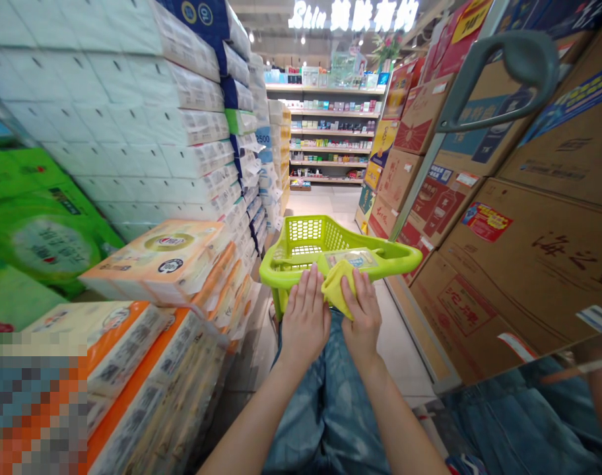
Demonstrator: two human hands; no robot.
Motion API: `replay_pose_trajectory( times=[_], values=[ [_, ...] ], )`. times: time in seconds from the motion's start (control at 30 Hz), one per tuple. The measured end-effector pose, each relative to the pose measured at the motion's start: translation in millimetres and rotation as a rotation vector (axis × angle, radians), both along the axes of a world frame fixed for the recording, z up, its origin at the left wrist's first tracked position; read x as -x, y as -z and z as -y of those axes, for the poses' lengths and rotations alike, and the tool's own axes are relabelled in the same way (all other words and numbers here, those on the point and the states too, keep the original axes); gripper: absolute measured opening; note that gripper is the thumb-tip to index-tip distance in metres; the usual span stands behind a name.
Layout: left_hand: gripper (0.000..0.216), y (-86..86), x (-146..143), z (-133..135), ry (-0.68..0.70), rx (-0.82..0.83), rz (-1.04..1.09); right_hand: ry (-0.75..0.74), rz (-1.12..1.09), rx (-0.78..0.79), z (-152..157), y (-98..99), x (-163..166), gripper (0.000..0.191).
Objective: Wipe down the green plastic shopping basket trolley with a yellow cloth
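- Two hands out over my denim-clad legs (301, 415): the right hand (364, 310) curls partly closed around a yellow cloth (337, 288), at the basket's near rim!
- Alongside it, my left hand (308, 303) lies flat, fingers straight and close together, clutching nothing, fingertips at that same rim.
- That cloth looks soft and light; it should crumple easily, so I'd bunch it under my fingers.
- And right ahead, the green basket (274, 270)! Looks like moulded plastic: stiff, fairly light, maybe slick. I'd grab the thick rim rather than the thin lattice wall.
- Farther out, tissue packs (197, 86) pile up left, cartons (523, 257) right, stocked shelves (331, 90) beyond.
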State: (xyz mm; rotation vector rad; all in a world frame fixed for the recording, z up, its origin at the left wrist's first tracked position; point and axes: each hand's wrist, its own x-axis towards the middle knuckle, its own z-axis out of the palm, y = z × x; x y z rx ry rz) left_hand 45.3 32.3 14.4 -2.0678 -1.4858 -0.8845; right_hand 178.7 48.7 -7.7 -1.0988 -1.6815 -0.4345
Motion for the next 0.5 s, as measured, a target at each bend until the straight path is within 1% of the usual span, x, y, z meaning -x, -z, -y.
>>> replay_pose_trajectory(
  times=[0.07,0.17,0.23,0.27,0.37,0.5],
  values=[
    [0.067,-0.4,0,0,0.006,-0.002,-0.001,0.027,-0.007,-0.020,-5,1.2,-22,0.074],
    [0.069,-1.1,0,0,0.009,-0.003,0.003,0.077,-0.182,-0.026,-13,-1.2,-52,0.081],
    [0.069,-1.2,-1,0,0.007,-0.005,0.004,0.105,-0.313,0.000,-14,-5.9,-62,0.084],
    [0.069,-1.1,-1,0,0.006,-0.006,0.002,0.113,-0.355,0.020,-14,-8.8,-62,0.084],
    [0.068,-0.1,-1,0,0.003,-0.006,-0.004,0.102,-0.354,0.085,-6,-15.7,-39,0.086],
    [0.066,1.1,0,0,-0.004,-0.009,-0.005,0.033,-0.192,0.105,6,-16.5,7,0.079]
  ],
)
